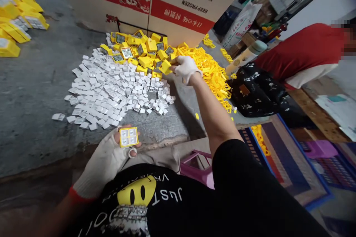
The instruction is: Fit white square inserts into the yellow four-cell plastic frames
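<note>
My left hand (111, 153), in a white fingerless glove, is closed around a small yellow frame (129, 136) with four white square cells facing up. It is held low, close to my body. My right hand (185, 68), also in a white glove, stretches forward to a heap of yellow plastic cases (144, 50). Its fingertips are closed on one yellow case (166, 67) at the heap's right edge. White square plastic caps (111, 85) lie in a broad pile in front of and left of the yellow cases. Yellow open frames (211, 68) are piled just right of my right hand.
A large cardboard box (178, 3) stands behind the piles. More yellow blocks (16, 14) are stacked at the far left. At right, a person in red (306, 52) bends near a bottle (247, 57). A purple stool (197, 168) and a blue-edged crate (283, 163) are close to me.
</note>
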Demonstrator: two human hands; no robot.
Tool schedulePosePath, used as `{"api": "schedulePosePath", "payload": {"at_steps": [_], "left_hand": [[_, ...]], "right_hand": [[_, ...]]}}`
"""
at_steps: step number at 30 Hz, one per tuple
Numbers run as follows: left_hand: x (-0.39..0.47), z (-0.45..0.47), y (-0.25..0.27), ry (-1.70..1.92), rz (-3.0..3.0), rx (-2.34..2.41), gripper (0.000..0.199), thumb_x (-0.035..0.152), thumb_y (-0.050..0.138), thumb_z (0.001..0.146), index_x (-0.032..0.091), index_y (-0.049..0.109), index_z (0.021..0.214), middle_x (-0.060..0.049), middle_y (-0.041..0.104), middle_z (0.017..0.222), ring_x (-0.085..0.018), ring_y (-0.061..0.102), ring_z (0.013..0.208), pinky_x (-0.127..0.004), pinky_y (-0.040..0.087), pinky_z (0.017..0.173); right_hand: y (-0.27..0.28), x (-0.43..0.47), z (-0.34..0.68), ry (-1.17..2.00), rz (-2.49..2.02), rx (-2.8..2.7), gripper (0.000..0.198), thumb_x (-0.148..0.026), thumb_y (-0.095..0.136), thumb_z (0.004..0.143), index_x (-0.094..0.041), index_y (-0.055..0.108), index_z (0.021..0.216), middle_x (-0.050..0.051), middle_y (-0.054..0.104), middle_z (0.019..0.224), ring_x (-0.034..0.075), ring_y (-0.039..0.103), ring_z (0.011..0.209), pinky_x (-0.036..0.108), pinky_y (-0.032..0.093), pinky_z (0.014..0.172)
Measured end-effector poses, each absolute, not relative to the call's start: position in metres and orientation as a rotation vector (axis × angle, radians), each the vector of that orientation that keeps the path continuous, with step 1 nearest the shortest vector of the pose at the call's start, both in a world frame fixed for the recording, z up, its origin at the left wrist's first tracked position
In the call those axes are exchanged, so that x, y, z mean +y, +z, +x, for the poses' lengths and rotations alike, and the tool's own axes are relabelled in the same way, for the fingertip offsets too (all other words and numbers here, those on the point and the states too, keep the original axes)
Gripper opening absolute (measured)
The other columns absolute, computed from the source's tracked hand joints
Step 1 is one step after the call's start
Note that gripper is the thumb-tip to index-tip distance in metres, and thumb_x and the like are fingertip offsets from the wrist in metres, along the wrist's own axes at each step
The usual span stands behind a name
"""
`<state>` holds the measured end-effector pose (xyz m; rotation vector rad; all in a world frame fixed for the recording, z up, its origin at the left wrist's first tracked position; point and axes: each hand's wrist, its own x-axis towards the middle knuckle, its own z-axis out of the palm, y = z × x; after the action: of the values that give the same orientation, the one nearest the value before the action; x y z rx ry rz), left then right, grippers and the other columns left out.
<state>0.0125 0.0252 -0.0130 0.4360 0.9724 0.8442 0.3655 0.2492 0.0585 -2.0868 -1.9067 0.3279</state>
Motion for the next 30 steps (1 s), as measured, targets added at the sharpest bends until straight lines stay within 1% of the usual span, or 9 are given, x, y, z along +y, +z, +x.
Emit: {"api": "schedulePosePath", "payload": {"at_steps": [4,7,9,11,15,18,22,26,30], "left_hand": [[0.021,0.02,-0.003,0.857,0.416,1.007,0.028,0.036,0.098,0.098,0.033,0.087,0.124,-0.006,0.089,0.122,-0.027,0.082,0.099,-0.034,0.067,0.074],[0.015,0.03,0.003,0.841,0.467,1.048,0.033,0.027,0.098,0.093,0.034,0.088,0.123,-0.004,0.089,0.12,-0.026,0.081,0.1,-0.033,0.068,0.077],[0.01,0.037,0.009,0.808,0.499,1.079,0.039,0.021,0.099,0.089,0.033,0.088,0.124,-0.003,0.09,0.119,-0.026,0.082,0.101,-0.031,0.069,0.078],[0.006,0.045,0.015,0.786,0.486,1.073,0.034,0.023,0.099,0.092,0.031,0.088,0.123,-0.004,0.09,0.116,-0.025,0.082,0.101,-0.03,0.068,0.077],[0.001,0.056,0.023,0.843,0.408,0.995,0.017,0.031,0.094,0.104,0.028,0.087,0.119,-0.005,0.09,0.109,-0.023,0.08,0.093,-0.027,0.065,0.07],[0.0,0.06,0.02,0.907,0.402,0.986,0.01,0.03,0.089,0.109,0.026,0.089,0.119,-0.007,0.088,0.109,-0.023,0.079,0.093,-0.028,0.063,0.067],[-0.006,0.06,0.015,0.926,0.402,0.939,0.016,0.032,0.088,0.111,0.025,0.09,0.125,-0.009,0.089,0.114,-0.024,0.079,0.09,-0.03,0.06,0.067],[-0.013,0.056,0.017,0.937,0.437,0.873,0.024,0.037,0.089,0.113,0.024,0.089,0.133,-0.014,0.091,0.139,-0.028,0.084,0.107,-0.031,0.057,0.069],[-0.018,0.051,0.021,0.954,0.475,0.902,0.026,0.035,0.092,0.11,0.022,0.089,0.131,-0.016,0.09,0.145,-0.032,0.086,0.118,-0.033,0.062,0.07]], "right_hand": [[0.052,0.156,0.405,0.797,-2.013,-1.59,0.018,-0.015,0.091,0.092,-0.014,0.092,0.11,0.004,0.087,0.086,0.017,0.079,0.073,0.03,0.072,0.079],[0.039,0.101,0.42,1.008,-2.133,-1.508,0.01,-0.013,0.089,0.095,-0.016,0.092,0.104,0.0,0.084,0.08,0.014,0.073,0.065,0.027,0.067,0.074],[0.033,0.081,0.423,0.892,-2.283,-1.629,0.019,-0.014,0.082,0.103,-0.018,0.095,0.117,0.003,0.09,0.092,0.019,0.081,0.077,0.031,0.07,0.081],[0.029,0.072,0.421,0.574,-2.385,-1.845,0.033,-0.018,0.078,0.11,-0.021,0.094,0.138,0.011,0.096,0.119,0.029,0.091,0.106,0.042,0.074,0.101],[0.025,0.07,0.409,0.29,-2.337,-2.153,0.071,-0.028,0.093,0.103,-0.023,0.078,0.172,0.023,0.083,0.166,0.047,0.078,0.157,0.068,0.06,0.136],[0.023,0.063,0.391,0.272,-2.204,-2.257,0.072,-0.028,0.093,0.101,-0.017,0.079,0.171,0.026,0.085,0.162,0.051,0.079,0.153,0.072,0.059,0.134],[0.032,0.036,0.351,0.363,-1.63,-2.318,0.073,-0.048,0.087,0.109,-0.027,0.074,0.177,0.014,0.084,0.163,0.041,0.079,0.151,0.064,0.063,0.133],[0.05,0.013,0.306,0.514,-1.354,-2.46,0.072,-0.062,0.087,0.112,-0.036,0.074,0.178,0.009,0.083,0.164,0.036,0.08,0.149,0.06,0.063,0.134],[0.055,0.01,0.285,0.513,-1.334,-2.523,0.072,-0.066,0.087,0.113,-0.038,0.073,0.178,0.009,0.083,0.164,0.038,0.081,0.148,0.061,0.063,0.133]]}}
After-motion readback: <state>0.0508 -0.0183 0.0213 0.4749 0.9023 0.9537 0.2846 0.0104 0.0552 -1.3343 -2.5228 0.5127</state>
